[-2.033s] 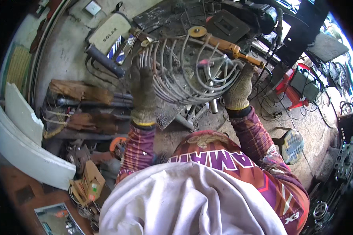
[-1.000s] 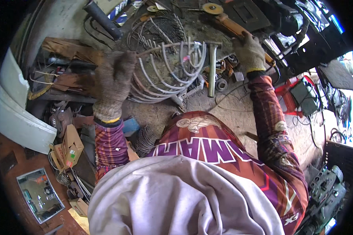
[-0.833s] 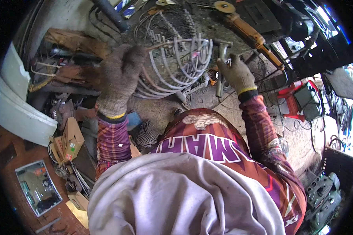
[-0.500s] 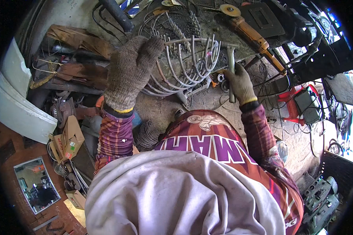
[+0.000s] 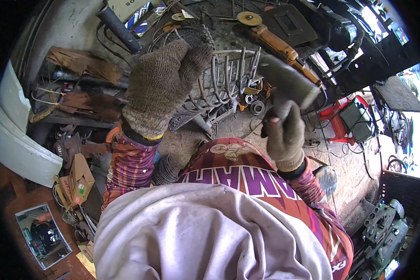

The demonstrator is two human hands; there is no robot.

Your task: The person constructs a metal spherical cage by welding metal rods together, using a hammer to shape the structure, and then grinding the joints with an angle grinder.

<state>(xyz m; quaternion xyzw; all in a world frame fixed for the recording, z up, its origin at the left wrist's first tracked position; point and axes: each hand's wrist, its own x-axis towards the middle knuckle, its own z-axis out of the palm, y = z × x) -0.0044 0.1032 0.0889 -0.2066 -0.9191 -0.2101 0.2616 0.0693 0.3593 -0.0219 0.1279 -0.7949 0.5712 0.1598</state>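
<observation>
A frame of bent metal rods point(image 5: 242, 70), curved like ribs along a rail, sits at the bench edge in front of me. My left hand point(image 5: 161, 86), in a knitted work glove, is closed on its left end; the glove hides the spot it grips. To the right of the frame, my gloved right hand point(image 5: 285, 140) is wrapped round a hammer point(image 5: 291, 83). The hammer is raised and smeared by motion, its head apart from the rods. Small metal rings point(image 5: 256, 108) lie between the frame and my right hand.
An orange angle grinder point(image 5: 275, 44) lies on the bench at the back right. Scrap wood point(image 5: 86, 65) is at the left. A red stand point(image 5: 340, 121) holding a dark box is on the right. A dark pipe point(image 5: 119, 30) leans at the back left.
My right hand has lifted the hammer up from beside the rods and moved toward my body. The rod frame looks tilted differently, with my left hand still on it. The view has shifted slightly.
</observation>
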